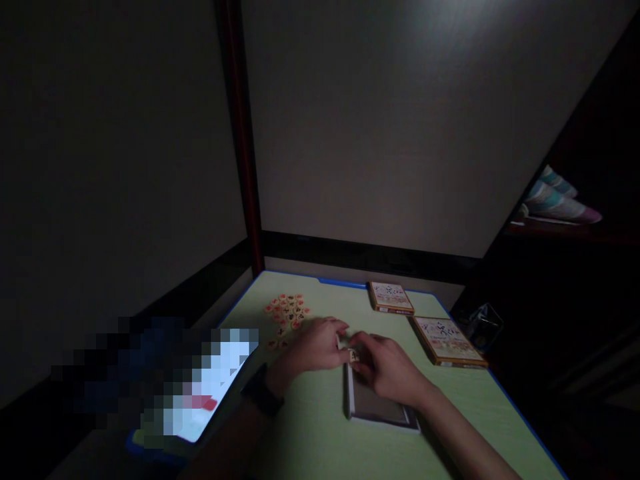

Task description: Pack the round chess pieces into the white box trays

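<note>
A round Chinese chess piece (353,355) with a dark character shows between the fingertips of my right hand (393,370), which is closed on it. My left hand (320,343), a dark watch (263,392) on its wrist, meets the right one from the left. Its thumb and fingers curl round something pale that I cannot make out. Below my right hand lies a shallow open box (351,400) with a pale rim and a brownish inside, partly covered by the hand. Several loose Chinese chess pieces (287,310), marked in red and black, lie beyond my left hand.
Two flat printed boxes (391,298) (447,340) lie along the right side of the green table (310,440) with its blue edge. A lit screen (220,393), partly pixelated, is at the left. Walls (360,147) stand close behind and to the left.
</note>
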`<state>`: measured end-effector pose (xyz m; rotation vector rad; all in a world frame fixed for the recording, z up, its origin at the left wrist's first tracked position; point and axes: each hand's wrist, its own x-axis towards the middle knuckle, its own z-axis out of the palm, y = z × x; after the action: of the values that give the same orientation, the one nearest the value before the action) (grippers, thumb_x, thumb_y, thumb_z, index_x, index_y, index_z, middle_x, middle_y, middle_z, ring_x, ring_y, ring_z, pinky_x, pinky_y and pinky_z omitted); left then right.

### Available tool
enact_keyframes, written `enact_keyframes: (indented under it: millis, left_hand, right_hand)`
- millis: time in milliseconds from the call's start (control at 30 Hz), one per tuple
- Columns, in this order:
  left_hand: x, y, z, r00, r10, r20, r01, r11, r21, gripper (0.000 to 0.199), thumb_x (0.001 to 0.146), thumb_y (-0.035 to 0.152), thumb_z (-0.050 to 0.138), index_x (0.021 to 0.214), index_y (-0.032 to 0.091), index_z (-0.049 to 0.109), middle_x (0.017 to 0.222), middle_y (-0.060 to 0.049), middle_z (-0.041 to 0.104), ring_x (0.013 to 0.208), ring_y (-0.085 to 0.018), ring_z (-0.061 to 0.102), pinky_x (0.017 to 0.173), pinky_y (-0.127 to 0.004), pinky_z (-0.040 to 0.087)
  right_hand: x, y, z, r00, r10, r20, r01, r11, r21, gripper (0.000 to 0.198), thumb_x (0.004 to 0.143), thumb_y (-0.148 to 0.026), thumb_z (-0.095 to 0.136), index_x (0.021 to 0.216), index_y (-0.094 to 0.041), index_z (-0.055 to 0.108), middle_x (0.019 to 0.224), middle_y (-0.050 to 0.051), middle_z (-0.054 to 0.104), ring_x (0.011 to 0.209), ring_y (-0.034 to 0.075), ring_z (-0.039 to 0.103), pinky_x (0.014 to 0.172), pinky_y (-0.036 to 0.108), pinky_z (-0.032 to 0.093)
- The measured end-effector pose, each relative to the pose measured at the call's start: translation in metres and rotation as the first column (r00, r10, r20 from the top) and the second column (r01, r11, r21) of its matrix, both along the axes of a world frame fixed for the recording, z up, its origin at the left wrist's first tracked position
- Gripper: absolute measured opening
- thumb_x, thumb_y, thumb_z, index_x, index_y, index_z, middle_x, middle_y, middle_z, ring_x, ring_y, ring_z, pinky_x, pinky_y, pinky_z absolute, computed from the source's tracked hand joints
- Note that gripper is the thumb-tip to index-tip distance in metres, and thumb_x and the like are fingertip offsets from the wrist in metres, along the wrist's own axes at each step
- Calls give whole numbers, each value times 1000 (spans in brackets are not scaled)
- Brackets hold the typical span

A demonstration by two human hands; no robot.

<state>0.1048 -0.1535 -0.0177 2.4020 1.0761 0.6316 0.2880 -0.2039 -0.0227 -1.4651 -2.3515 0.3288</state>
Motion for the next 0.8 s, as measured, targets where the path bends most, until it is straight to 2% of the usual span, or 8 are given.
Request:
enact_keyframes:
  millis: [67,133,200,267,367,567,700,800]
  left_hand:
    - [-5,7,4,984,163,68,-165,986,15,28,71,13,62,98,15,68,98,-6,69,89,-21,63,83,-30,47]
    - [-10,15,7,936,322,144,-329,944,29,29,71,7,57,97,15,69,90,-5,69,83,-19,63,81,-29,47]
    - [-16,22,9,883,420,210,-438,898,48,27,71,4,54,91,15,68,84,-4,68,77,-17,62,79,-28,48]
    - [-21,28,9,850,459,257,-490,869,69,25,70,3,53,86,15,67,82,-3,67,75,-17,61,78,-28,48]
    - [-22,30,7,841,470,268,-510,854,102,23,71,4,52,84,16,66,83,-3,68,76,-17,61,78,-28,47]
    - [-18,26,5,889,421,178,-448,882,150,21,76,4,51,85,15,67,87,-5,70,84,-19,63,84,-30,46]
    - [-35,31,17,913,399,83,-407,891,200,23,80,4,48,87,14,68,85,-5,70,80,-18,64,81,-28,47]
    - [-58,35,31,919,387,-72,-361,902,239,25,86,8,44,88,15,68,86,-5,70,82,-18,64,82,-28,47]
  right_hand:
    - [2,0,3,999,-4,-32,4,1000,-16,35,75,-13,56,109,-20,57,75,0,64,68,18,58,61,26,36]
    - [4,0,4,999,-6,-53,5,999,-32,38,74,-13,57,110,-21,57,71,-1,63,67,18,58,61,25,36]
    - [5,0,4,998,1,-61,-4,999,-44,40,72,-12,58,111,-21,57,71,-2,63,68,18,58,61,26,36]
    - [6,1,2,998,10,-60,-13,999,-48,41,71,-12,58,112,-21,57,73,-1,63,68,18,58,62,26,36]
    - [6,3,0,999,7,-42,-9,999,-48,43,70,-12,59,112,-21,57,73,-1,63,68,18,57,62,26,35]
    - [6,5,-3,1000,1,-14,-2,999,-33,42,69,-12,60,110,-20,60,75,0,62,70,18,57,63,26,35]
    - [8,5,-2,999,1,-36,-2,999,-43,38,71,-14,61,109,-19,61,76,1,63,71,19,58,64,27,37]
    - [10,4,0,999,4,-54,-6,999,-45,38,73,-14,60,110,-19,62,77,2,63,73,19,59,65,27,38]
